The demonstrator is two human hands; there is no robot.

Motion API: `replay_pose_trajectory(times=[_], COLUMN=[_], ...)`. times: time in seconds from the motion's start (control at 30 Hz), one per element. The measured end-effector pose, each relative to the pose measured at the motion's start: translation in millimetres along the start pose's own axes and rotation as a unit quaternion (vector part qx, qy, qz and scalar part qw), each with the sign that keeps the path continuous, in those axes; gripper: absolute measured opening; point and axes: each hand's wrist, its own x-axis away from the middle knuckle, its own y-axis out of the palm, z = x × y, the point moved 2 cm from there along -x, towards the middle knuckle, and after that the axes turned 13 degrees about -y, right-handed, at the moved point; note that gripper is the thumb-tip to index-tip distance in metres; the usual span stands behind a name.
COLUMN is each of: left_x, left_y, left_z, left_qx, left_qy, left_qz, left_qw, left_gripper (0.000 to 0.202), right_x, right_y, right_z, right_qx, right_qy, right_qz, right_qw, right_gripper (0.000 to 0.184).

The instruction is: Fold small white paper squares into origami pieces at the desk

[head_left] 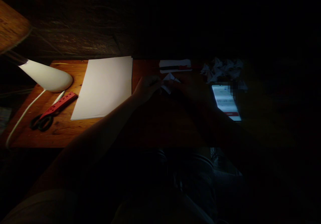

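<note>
A small piece of white folded paper with pointed corners is between my two hands over the middle of the wooden table. My left hand pinches it from the left, fingers closed. On the other side my right hand grips the paper too, though deep shadow hides most of its fingers. Just beyond the hands lie white paper strips with a dark and red slender tool across them, its kind unclear. Several folded white paper pieces are heaped at the back right.
A stack of white sheets lies left of my hands. Farther left are a lamp with a white cord, black-handled scissors and a red object with dark marks. A lit phone rests at right.
</note>
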Motion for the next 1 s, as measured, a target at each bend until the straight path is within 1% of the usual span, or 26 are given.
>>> replay_pose_trajectory(times=[0.13, 0.33, 0.47, 0.6, 0.67, 0.8, 0.9, 1.0], left_x=[-1, -1, -1, -2, -3, -4, -4, -4], left_y=[0.5, 0.4, 1.0, 1.5, 1.3, 0.4, -0.6, -1.2], left_z=[-1, -1, -1, 1, 1, 1, 0, -1], left_qx=[0.005, 0.015, 0.01, -0.002, -0.01, -0.011, -0.003, 0.0], left_qy=[-0.004, 0.003, 0.014, 0.025, 0.028, 0.035, 0.035, 0.024], left_qz=[-0.001, 0.0, -0.014, -0.004, 0.001, -0.006, -0.014, -0.01], left_qw=[1.0, 1.0, 1.0, 1.0, 1.0, 0.999, 0.999, 1.0], left_gripper=[0.031, 0.028, 0.027, 0.019, 0.018, 0.019, 0.021, 0.023], right_x=[-1, -2, -2, -2, -2, -3, -3, -3], right_y=[0, 3, 10, 18, 21, 24, 25, 26], right_z=[1, 4, 13, 24, 29, 36, 37, 36], right_qx=[0.007, 0.011, 0.006, -0.011, -0.021, -0.032, -0.035, -0.031], right_qy=[-0.001, -0.004, 0.002, 0.0, 0.002, 0.004, 0.001, -0.003], right_qz=[-0.009, -0.001, 0.012, 0.014, 0.012, 0.002, -0.003, 0.001], right_qw=[1.0, 1.0, 1.0, 1.0, 1.0, 0.999, 0.999, 1.0], right_gripper=[0.034, 0.035, 0.028, 0.022, 0.021, 0.022, 0.024, 0.022])
